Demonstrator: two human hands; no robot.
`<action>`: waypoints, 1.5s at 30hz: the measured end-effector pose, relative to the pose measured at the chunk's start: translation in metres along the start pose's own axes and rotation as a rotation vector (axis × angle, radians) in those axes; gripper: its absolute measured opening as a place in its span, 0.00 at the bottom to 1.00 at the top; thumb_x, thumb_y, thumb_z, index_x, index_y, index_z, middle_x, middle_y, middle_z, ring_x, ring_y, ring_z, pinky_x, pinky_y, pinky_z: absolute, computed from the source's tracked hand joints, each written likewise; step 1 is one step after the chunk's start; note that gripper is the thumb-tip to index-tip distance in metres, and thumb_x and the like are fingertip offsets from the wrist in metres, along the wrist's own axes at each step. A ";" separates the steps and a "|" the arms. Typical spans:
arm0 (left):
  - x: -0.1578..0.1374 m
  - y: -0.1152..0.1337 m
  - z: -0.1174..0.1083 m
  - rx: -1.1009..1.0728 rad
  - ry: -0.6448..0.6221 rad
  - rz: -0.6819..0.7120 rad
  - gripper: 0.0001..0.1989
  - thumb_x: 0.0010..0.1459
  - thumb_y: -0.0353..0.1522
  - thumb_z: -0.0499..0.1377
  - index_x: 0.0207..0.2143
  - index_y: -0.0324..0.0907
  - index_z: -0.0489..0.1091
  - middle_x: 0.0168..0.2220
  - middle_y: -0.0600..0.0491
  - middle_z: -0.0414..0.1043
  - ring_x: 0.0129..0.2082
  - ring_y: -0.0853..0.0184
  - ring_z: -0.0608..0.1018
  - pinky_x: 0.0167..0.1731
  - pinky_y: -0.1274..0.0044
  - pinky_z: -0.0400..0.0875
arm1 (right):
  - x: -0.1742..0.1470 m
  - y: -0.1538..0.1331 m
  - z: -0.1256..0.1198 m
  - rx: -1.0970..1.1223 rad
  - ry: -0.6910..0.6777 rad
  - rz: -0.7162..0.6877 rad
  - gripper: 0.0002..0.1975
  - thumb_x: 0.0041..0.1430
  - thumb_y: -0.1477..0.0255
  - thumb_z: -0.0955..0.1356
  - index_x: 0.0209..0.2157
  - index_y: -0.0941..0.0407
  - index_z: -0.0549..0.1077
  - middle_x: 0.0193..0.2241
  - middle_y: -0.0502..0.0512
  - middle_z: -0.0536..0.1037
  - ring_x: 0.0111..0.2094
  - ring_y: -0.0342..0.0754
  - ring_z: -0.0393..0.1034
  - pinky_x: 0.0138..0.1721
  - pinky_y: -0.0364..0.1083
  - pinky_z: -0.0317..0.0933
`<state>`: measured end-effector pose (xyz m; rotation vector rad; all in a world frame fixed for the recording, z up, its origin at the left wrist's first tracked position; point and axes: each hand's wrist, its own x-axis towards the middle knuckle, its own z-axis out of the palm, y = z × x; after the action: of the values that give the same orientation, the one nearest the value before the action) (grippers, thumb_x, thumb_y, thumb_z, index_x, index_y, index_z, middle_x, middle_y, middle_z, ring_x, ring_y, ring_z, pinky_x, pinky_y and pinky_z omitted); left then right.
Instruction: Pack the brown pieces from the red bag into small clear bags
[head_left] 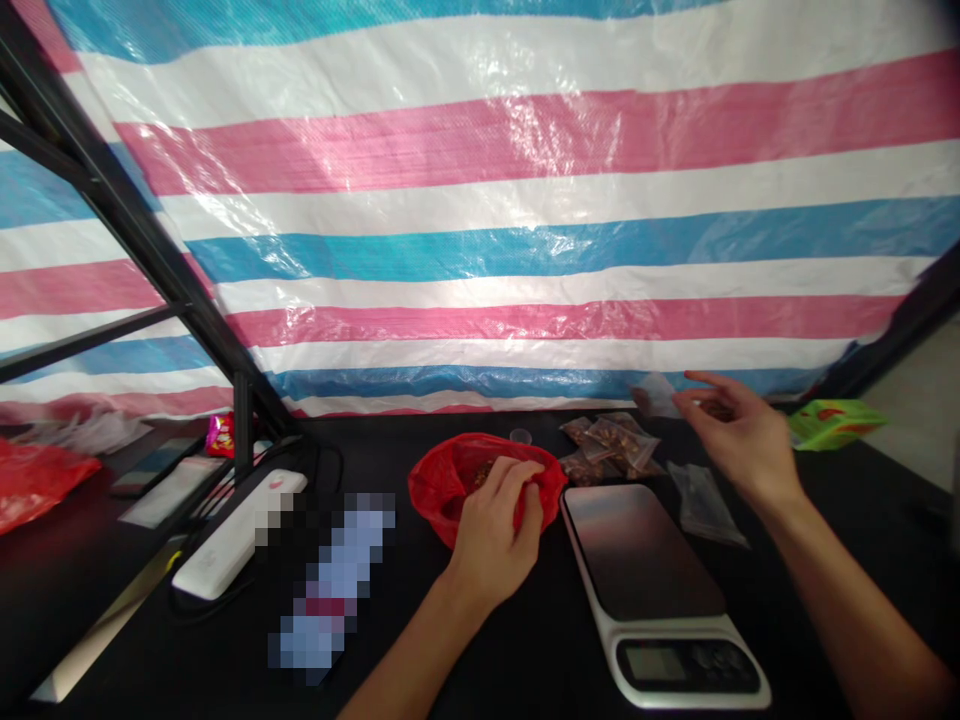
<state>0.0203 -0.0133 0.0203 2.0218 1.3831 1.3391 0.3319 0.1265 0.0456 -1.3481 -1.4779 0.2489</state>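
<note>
My left hand [495, 525] reaches over the mouth of a red plastic bag [435, 485], its fingers curled towards the thumb at the bag's right side. Small brown pieces [484, 470] show inside the bag, partly hidden by the hand. Raised at the right, my right hand [739, 435] is closed on a small clear plastic bag [655, 395]. Something brown shows between its fingers, and motion blurs the bag. A heap of small clear bags with brown contents [619, 443] lies behind a white kitchen scale [645, 555]. Its dark platform bears nothing.
A flat clear bag [703, 500] lies right of the scale, with a green packet [836, 423] farther right. At left are a white power strip [232, 535], a pixelated object [337, 580] and a black metal frame [210, 330]. Striped sheeting [525, 230] hangs behind the table.
</note>
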 end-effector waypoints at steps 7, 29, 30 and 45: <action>-0.003 0.002 0.007 -0.295 -0.025 -0.001 0.10 0.71 0.34 0.58 0.51 0.43 0.74 0.38 0.50 0.74 0.32 0.69 0.75 0.39 0.76 0.73 | -0.062 -0.084 0.028 0.357 -0.012 -0.258 0.14 0.62 0.64 0.76 0.48 0.48 0.78 0.37 0.53 0.82 0.33 0.51 0.71 0.39 0.53 0.69; -0.005 -0.010 0.008 -0.412 0.060 -0.001 0.10 0.74 0.35 0.55 0.38 0.42 0.72 0.38 0.50 0.75 0.39 0.65 0.77 0.43 0.74 0.71 | -0.111 -0.113 0.051 0.522 -0.578 -0.153 0.09 0.64 0.68 0.75 0.46 0.50 0.79 0.40 0.52 0.83 0.41 0.49 0.78 0.44 0.47 0.73; -0.005 -0.010 0.007 -0.393 0.050 -0.006 0.10 0.74 0.35 0.55 0.38 0.42 0.72 0.37 0.50 0.74 0.38 0.65 0.76 0.43 0.74 0.71 | -0.110 -0.113 0.051 0.538 -0.603 -0.113 0.10 0.65 0.66 0.75 0.46 0.51 0.79 0.40 0.53 0.83 0.41 0.50 0.78 0.44 0.47 0.73; -0.005 -0.008 0.004 -0.171 -0.002 0.028 0.08 0.73 0.31 0.51 0.40 0.43 0.68 0.35 0.52 0.71 0.34 0.67 0.74 0.37 0.76 0.66 | -0.115 -0.117 0.053 0.483 -0.591 -0.218 0.08 0.68 0.71 0.71 0.48 0.48 0.77 0.42 0.50 0.83 0.42 0.47 0.79 0.48 0.46 0.73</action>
<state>0.0196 -0.0133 0.0101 1.9358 1.1988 1.4158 0.1971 0.0186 0.0472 -0.7394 -1.8754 0.8580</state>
